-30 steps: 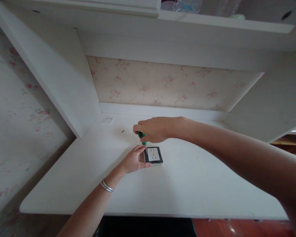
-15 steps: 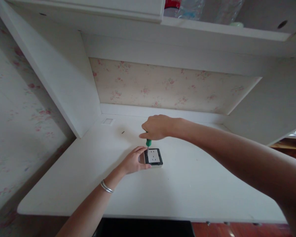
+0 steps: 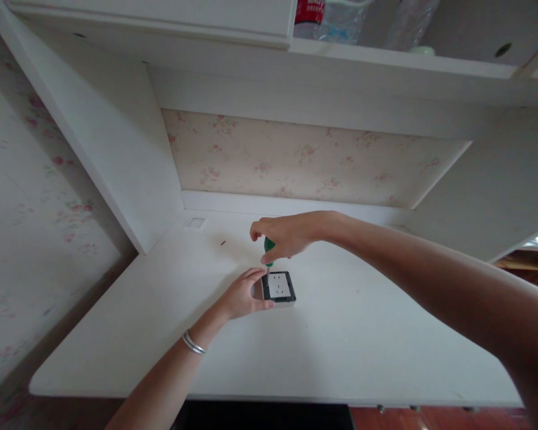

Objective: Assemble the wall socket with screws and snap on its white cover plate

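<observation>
While the socket unit lies flat on the white desk, its slotted face turned up inside a black surround, a screwdriver stands nearly upright over its left edge. From here the metal shaft runs down to the black border, near the far left corner; whether the tip sits in a screw is too small for me to tell. The right hand has come in from the right, forearm stretched across the desk, and its fingers and thumb are curled around the green handle. The left hand clasps the unit from the left side, thumb along the near edge, fingers at the far left corner, the gap between them just as wide as the unit itself. A silver bracelet circles that wrist.

A little way beyond the left hand, a small thin dark piece lies on the desk, and farther back, near the left side panel, there's a pale square frame. Flowered wallpaper fills the back of the recess. Overhead, clear plastic bottles stand in the cupboard, one with a red label. Below the desk's front edge I see something black and, to its right, reddish flooring.
</observation>
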{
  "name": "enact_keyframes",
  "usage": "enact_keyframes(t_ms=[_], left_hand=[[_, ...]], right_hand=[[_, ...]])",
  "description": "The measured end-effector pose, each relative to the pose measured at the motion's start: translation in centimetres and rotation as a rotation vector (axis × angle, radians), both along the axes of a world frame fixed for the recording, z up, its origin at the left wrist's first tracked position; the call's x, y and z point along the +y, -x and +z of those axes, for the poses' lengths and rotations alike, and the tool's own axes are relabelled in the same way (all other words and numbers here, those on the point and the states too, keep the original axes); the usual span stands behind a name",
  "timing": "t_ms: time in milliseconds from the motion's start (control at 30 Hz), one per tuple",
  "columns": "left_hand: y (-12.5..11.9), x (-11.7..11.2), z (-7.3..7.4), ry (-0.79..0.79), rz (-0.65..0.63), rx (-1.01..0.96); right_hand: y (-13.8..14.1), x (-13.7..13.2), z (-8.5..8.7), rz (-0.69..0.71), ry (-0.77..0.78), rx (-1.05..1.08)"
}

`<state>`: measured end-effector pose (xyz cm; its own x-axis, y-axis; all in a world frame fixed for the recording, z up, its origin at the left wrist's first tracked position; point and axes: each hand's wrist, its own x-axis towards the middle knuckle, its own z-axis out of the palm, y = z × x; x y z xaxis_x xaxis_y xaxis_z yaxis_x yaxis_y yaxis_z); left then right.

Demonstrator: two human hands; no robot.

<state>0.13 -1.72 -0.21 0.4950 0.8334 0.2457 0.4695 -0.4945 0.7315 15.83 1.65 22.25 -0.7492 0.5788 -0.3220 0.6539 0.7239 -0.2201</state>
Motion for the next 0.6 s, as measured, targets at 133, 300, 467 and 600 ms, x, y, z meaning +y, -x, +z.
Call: enact_keyframes(t_ms=[133,300,467,600], left_hand=[[-0.02,-0.01,0.18,0.000,0.001,-0.013],[0.04,-0.11,0.35,0.027,-0.008,-0.022],[0.08,-0.14,0.38,0.018,-0.014,-0.020],[0.07,-0.10,0.33,0.024,-0.007,-0.016]], right_hand=[[0.42,-0.14,0.19,-0.074,-0.134,-0.150],[0.45,-0.20,0.13,-0.040,-0.207,-0.098],[0.16,-0.48,0.30,0.027,-0.192,-0.116],[0.05,-0.64,0.16,-0.064,-0.284,-0.124]])
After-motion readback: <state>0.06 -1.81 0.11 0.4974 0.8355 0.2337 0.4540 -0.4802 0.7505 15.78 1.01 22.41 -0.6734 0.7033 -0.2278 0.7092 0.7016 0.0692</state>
